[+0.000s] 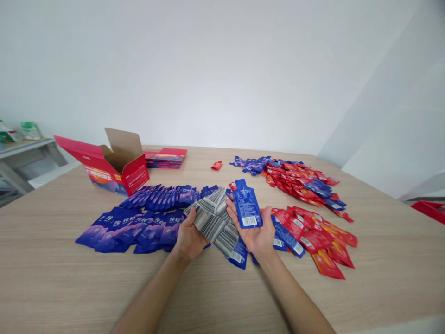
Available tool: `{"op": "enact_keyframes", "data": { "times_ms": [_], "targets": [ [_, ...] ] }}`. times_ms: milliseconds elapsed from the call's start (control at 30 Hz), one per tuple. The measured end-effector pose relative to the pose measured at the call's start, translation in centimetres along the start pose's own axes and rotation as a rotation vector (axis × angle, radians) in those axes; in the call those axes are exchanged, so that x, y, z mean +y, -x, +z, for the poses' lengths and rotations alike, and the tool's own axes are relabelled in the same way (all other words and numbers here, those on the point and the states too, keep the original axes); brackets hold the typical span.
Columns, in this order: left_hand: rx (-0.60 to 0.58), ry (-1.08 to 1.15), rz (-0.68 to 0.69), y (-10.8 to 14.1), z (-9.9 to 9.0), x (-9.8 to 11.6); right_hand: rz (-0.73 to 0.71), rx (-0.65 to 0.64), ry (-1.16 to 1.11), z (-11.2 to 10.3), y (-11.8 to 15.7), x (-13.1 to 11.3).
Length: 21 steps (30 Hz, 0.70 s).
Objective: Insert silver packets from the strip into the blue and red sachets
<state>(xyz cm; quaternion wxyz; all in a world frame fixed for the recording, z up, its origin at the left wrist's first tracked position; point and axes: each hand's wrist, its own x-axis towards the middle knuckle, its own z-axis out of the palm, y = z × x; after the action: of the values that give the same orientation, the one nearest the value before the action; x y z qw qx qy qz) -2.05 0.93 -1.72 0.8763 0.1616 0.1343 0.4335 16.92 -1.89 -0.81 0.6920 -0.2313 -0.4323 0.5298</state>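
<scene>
In my left hand [190, 237] is a folded piece of grey, black and white striped cloth [216, 221], its fingers mostly hidden beneath it. My right hand [259, 235] is palm up and holds a blue spouted sachet [247, 204], its printed back and barcode facing me. The cloth's right edge meets the fingertips of my right hand. Left of the cloth lie overlapping rows of blue-purple sachets [139, 228]. More blue sachets [288, 237] and red sachets [316, 241] lie right of my right hand, some partly hidden by it.
An opened red carton [104, 169] stands at the back left, beside a stack of flat red boxes [168, 157]. A mixed pile of red and blue sachets [295, 178] covers the back right. One small red sachet [217, 165] lies alone near the back of the wooden table [69, 283].
</scene>
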Motion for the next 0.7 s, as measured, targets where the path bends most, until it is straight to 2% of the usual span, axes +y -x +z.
{"op": "enact_keyframes", "data": {
  "times_ms": [267,500,600,700],
  "targets": [
    [-0.084,-0.042,-0.107,0.4,0.0,-0.7,0.056,0.062,-0.166,-0.5,-0.1,0.5],
    [-0.222,-0.148,-0.044,0.7,-0.2,-1.7,0.125,0.187,-0.378,0.2,-0.1,-0.8],
    [-0.195,-0.199,0.003,0.7,-0.2,-2.0,0.133,0.263,-0.498,0.6,-0.1,-1.4],
    [-0.139,-0.215,0.0,0.7,-0.2,-2.1,0.127,0.301,-0.524,0.7,-0.2,-1.6]
  ]
}}
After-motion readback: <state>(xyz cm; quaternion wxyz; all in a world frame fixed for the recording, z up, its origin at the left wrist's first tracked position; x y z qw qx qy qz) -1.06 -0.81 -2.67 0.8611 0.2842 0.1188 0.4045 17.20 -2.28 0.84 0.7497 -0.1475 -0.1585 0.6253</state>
